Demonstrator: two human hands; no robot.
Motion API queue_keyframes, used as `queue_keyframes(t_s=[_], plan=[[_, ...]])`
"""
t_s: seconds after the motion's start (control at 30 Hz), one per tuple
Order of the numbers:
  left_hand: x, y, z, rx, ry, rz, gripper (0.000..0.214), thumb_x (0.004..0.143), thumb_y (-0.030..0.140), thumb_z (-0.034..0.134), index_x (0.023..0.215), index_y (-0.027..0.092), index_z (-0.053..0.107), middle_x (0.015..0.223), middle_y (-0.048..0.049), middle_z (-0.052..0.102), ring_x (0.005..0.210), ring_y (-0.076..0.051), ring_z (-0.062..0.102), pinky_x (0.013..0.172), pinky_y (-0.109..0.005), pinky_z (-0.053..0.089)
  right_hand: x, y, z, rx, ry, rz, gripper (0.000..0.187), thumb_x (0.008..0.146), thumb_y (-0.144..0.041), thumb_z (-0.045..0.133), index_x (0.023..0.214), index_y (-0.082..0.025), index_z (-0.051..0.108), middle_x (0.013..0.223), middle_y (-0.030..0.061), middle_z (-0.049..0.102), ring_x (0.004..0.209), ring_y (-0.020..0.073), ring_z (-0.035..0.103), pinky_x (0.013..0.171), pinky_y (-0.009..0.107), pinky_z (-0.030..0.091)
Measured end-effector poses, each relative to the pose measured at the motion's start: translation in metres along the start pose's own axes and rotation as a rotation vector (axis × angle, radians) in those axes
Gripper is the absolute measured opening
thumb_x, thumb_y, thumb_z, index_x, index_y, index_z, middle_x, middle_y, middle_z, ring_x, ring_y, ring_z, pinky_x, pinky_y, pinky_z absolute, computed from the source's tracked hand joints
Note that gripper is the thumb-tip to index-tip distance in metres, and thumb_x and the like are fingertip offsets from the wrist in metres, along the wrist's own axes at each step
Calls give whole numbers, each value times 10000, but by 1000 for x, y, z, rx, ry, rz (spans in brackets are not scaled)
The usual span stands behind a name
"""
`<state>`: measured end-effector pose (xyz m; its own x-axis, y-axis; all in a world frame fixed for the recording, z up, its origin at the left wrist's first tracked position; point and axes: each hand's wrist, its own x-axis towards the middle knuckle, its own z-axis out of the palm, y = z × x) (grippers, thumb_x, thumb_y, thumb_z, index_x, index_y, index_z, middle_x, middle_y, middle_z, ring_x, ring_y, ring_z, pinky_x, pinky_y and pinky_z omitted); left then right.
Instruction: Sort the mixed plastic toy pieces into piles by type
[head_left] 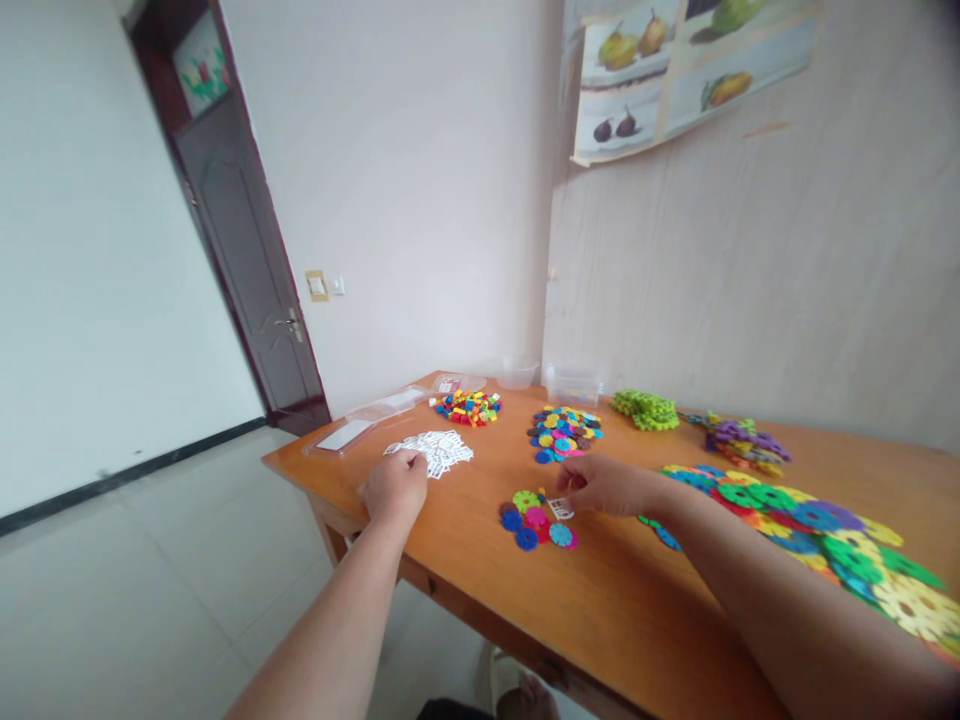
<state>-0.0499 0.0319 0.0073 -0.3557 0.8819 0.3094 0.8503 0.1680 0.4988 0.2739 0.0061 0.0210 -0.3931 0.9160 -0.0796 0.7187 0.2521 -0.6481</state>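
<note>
My right hand point(604, 484) pinches a small white window-shaped plastic piece point(560, 509) between thumb and fingertips. It hangs just over the right side of a small group of colourful notched discs point(527, 520), in blue, pink, green and light blue. My left hand point(397, 487) is closed, thumb against curled fingers, at the near left edge of a pile of white plastic pieces point(448, 452). Whatever its fingers may hold is hidden. Behind the small group lies a larger heap of small discs point(562, 433).
Colourful bricks point(466, 406) are heaped farther back on the wooden table point(465, 530). Clear containers point(574, 384) and lids point(367, 420) stand along the back and left. Green pieces point(643, 409), purple pieces point(742, 443) and large notched discs point(810, 520) spread across the right, partly behind my forearm.
</note>
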Motion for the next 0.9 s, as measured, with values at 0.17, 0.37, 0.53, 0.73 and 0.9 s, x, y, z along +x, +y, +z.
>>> queue_keyframes(t_s=[0.17, 0.37, 0.53, 0.73, 0.9], plan=[[-9, 7, 2, -31, 47, 195, 310, 875, 425, 459, 884, 271, 728, 939, -42, 738, 904, -237, 625, 689, -315, 359, 2, 10, 4, -29, -88, -19, 328, 688, -375, 723, 934, -183, 625, 802, -10, 638, 720, 144, 538, 565, 222, 376], [-26, 27, 13, -204, -22, 405, 267, 884, 359, 490, 870, 220, 717, 921, -38, 729, 873, -175, 613, 722, -255, 387, 6, 14, 6, -118, 9, 24, 298, 629, -331, 752, 826, -179, 589, 744, -25, 598, 666, 122, 490, 532, 213, 334], [-48, 55, 14, -298, -147, 480, 245, 875, 346, 506, 865, 230, 721, 913, -23, 729, 871, -167, 619, 754, -250, 419, 6, 8, 10, 97, 105, 42, 204, 656, -250, 712, 766, -184, 554, 647, -29, 588, 573, 110, 512, 479, 206, 348], [-73, 78, 19, -427, -295, 520, 270, 855, 415, 519, 863, 246, 728, 889, -7, 746, 845, -166, 651, 715, -241, 458, 5, -15, 15, 578, 132, 25, 176, 745, -241, 675, 829, -182, 532, 654, -15, 631, 558, 110, 597, 484, 200, 467], [-78, 80, 28, -461, -332, 426, 258, 827, 408, 541, 864, 227, 720, 827, -8, 743, 801, -168, 658, 696, -247, 463, 5, -28, 26, 781, 137, 5, 256, 725, -260, 726, 867, -192, 524, 683, -30, 631, 592, 103, 614, 540, 208, 517]])
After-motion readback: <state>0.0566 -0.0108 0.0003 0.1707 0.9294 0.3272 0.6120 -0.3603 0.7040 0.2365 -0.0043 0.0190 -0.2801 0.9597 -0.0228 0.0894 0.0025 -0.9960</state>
